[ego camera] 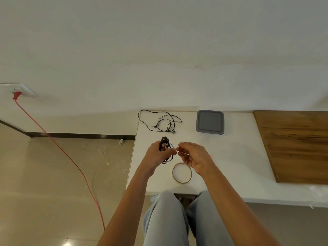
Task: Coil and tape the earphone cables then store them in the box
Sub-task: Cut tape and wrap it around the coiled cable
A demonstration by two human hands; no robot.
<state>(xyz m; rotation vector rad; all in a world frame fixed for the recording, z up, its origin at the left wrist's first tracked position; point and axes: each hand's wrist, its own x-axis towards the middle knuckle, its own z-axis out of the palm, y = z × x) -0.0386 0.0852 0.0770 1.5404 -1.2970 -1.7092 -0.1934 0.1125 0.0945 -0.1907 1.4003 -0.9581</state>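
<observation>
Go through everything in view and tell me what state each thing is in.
Coiled earphones: bundled, gripped by left hand.
Right hand: fingertips at the coil, grip unclear.
Second earphones: loose, uncoiled on table.
Box: lid on.
Tape roll: flat on table.
Red plug: in wall socket.

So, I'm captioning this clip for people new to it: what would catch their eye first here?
The hands meeting mid-frame over the white table: the left hand grips a coiled black earphone cable, the right hand close beside it. Then the red cord running across the floor at left, and the grey-lidded box at the table's far edge.
</observation>
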